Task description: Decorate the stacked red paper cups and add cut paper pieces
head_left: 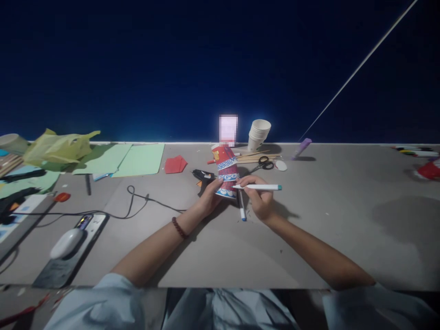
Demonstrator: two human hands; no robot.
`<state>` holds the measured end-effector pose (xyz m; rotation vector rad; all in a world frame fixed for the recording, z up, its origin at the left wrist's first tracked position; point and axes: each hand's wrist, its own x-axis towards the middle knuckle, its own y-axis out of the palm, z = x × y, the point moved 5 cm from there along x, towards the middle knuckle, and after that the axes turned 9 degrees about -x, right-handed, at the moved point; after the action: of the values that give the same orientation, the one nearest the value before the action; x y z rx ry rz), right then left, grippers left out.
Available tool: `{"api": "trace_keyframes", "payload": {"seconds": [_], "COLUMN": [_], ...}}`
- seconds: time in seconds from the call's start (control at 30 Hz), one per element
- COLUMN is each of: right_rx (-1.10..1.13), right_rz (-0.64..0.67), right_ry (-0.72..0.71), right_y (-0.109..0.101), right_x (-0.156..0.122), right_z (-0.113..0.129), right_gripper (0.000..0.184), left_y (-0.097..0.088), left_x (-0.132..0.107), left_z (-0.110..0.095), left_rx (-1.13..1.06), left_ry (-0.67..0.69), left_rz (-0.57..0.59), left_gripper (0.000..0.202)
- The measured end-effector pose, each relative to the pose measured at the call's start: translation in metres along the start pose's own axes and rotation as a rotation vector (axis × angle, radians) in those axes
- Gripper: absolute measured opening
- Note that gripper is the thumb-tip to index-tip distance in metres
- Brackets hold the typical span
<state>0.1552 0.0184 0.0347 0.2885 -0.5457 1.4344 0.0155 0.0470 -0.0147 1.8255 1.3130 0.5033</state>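
A white marker is held up to a painted paper-cup piece at the middle of the frame.
The left hand has its fingers curled around the piece's lower left side; the right hand's are pinched closed on the marker, tip at the lowest band, though I can't tell whether it touches. Crowding in just behind are a black glue gun to the left, scissors and thin sticks to the right; a blue-tipped marker lies between the hands. White cups stand stacked above centre, red paper lies left of centre, and a yellow bag slumps at upper left.
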Motion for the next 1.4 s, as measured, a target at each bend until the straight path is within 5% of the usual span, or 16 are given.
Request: {"api": "trace_keyframes", "payload": {"seconds": [1.4], "right_rx": [-0.316], "right_rz": [0.057], "right_ry": [-0.290], "right_y": [0.001], "right_x": [0.006], "right_z": [0.027], "right_gripper": [0.014], "left_y": [-0.004], "left_x": [0.000], "left_z": [0.002], "left_rx": [0.009], "left_ry": [-0.009], "left_rz": [-0.014], "left_gripper": [0.031]}}
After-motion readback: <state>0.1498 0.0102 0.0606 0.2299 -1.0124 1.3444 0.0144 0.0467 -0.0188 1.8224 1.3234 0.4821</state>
